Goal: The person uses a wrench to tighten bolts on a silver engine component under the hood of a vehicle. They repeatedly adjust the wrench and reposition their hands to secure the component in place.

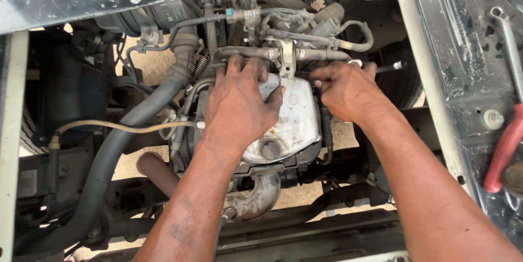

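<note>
1. Looking down into an open engine bay: left hand (239, 104) lies spread, palm down, on the dull silver metal engine cover (294, 123), fingers reaching over its top edge toward the grimy metal pipe (256, 53) behind. It presses rather than grips.
2. Right hand (346, 90) sits at the cover's upper right corner, fingers curled around a slim steel spanner (393, 67); its ring end shows above the knuckles, its open end sticks out to the right.
3. Round filler cap (271, 149) sits near the cover's lower edge, just beside the left wrist.
4. Thick black rubber hose (125, 131) runs down the left side, well apart from both hands.
5. Red-handled tool (504, 150) and a second long spanner (512, 49) rest on the black body panel (463, 76) at right.
6. Risk, as judged: the spanner could slip off its fastener in the cramped corner, driving knuckles into the pipework; oily skin makes that likelier.
</note>
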